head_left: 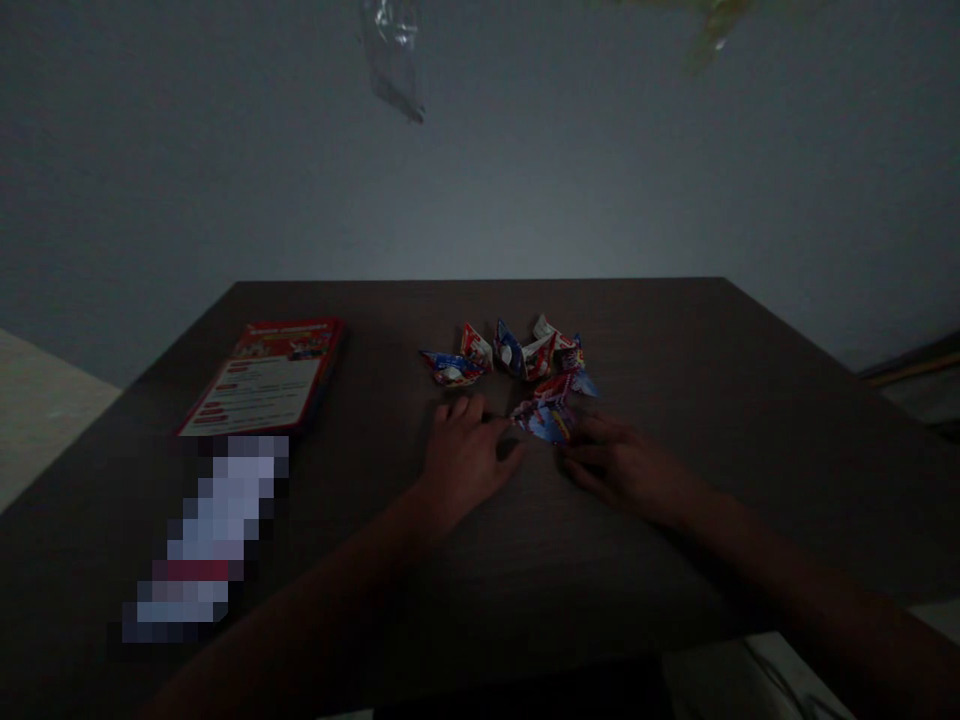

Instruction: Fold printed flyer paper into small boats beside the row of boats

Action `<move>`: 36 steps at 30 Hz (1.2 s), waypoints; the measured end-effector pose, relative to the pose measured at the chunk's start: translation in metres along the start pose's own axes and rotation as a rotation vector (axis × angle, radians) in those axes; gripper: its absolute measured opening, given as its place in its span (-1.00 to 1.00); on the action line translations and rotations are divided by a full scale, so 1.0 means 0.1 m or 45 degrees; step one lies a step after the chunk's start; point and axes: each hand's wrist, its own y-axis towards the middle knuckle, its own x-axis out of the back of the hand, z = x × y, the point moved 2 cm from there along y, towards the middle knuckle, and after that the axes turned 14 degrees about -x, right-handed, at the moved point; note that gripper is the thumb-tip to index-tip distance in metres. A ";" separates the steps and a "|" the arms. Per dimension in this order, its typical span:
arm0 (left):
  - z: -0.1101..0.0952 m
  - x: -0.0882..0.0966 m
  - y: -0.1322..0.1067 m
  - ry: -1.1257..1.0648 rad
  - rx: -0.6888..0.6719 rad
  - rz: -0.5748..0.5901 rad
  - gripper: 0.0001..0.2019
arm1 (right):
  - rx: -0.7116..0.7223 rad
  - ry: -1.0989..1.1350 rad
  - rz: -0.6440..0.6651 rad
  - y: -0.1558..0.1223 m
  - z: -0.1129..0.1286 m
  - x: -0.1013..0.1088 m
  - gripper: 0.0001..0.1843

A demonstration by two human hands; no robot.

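A folded colourful printed paper piece [546,418] lies on the dark table, between my two hands. My left hand [463,455] rests palm down to its left, fingers loosely spread and thumb apart, with the index fingertip at the paper's left corner. On the other side, my right hand [619,465] has its fingers stretched toward the paper's right edge, seemingly touching it; the dim light hides the exact contact. Behind the hands stand several similar folded papers, among them a blue one [454,370], a red and white one [476,348] and another blue one [508,350].
A stack of red-bordered printed leaflets [262,385] lies on the left of the table [390,300]. Nearer me is a pixelated, blurred-out object [217,530]. The table's far edge meets a pale wall [570,180], where a clear plastic piece [396,60] hangs.
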 end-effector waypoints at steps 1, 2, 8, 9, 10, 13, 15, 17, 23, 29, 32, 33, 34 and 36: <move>0.00 0.00 0.00 0.003 0.000 0.002 -0.64 | 0.006 -0.030 0.016 0.03 0.02 -0.01 -0.74; 0.01 0.00 0.00 0.005 0.004 0.006 -0.64 | 0.015 -0.059 0.048 0.07 0.05 -0.03 -0.73; 0.03 0.04 -0.01 -0.005 0.021 0.031 -0.67 | 0.065 -0.158 -0.034 0.34 0.20 -0.16 -0.66; 0.03 0.05 -0.01 -0.007 0.021 0.034 -0.67 | 0.070 -0.152 -0.038 0.37 0.21 -0.18 -0.65; 0.04 0.05 -0.01 -0.009 0.021 0.034 -0.67 | 0.082 -0.136 -0.046 0.39 0.22 -0.19 -0.65; 0.05 0.06 -0.01 -0.017 0.005 0.026 -0.67 | 0.097 -0.103 -0.052 0.39 0.22 -0.21 -0.66; 0.06 0.06 -0.01 -0.016 0.008 0.024 -0.68 | 0.095 -0.098 -0.062 0.37 0.20 -0.20 -0.67; 0.06 0.06 -0.01 -0.015 0.021 0.024 -0.68 | 0.094 -0.100 -0.072 0.33 0.19 -0.18 -0.69; 0.07 0.05 -0.01 -0.012 0.028 0.009 -0.67 | 0.071 -0.075 -0.063 0.21 0.10 -0.16 -0.71; 0.09 0.04 -0.01 -0.004 0.015 0.006 -0.66 | 0.147 0.037 0.042 0.12 -0.04 -0.06 -0.74; 0.11 0.03 -0.01 -0.029 0.007 0.013 -0.67 | 0.184 0.100 0.089 0.12 -0.07 0.01 -0.75; 0.12 0.03 -0.01 -0.042 -0.001 0.017 -0.67 | 0.189 0.123 0.095 0.12 -0.07 0.03 -0.73; 0.14 0.03 0.00 -0.057 -0.014 0.020 -0.67 | 0.186 0.147 0.092 0.12 -0.07 0.04 -0.72; 0.16 0.02 0.00 -0.090 -0.050 0.014 -0.68 | 0.164 0.192 0.051 0.12 -0.08 0.05 -0.71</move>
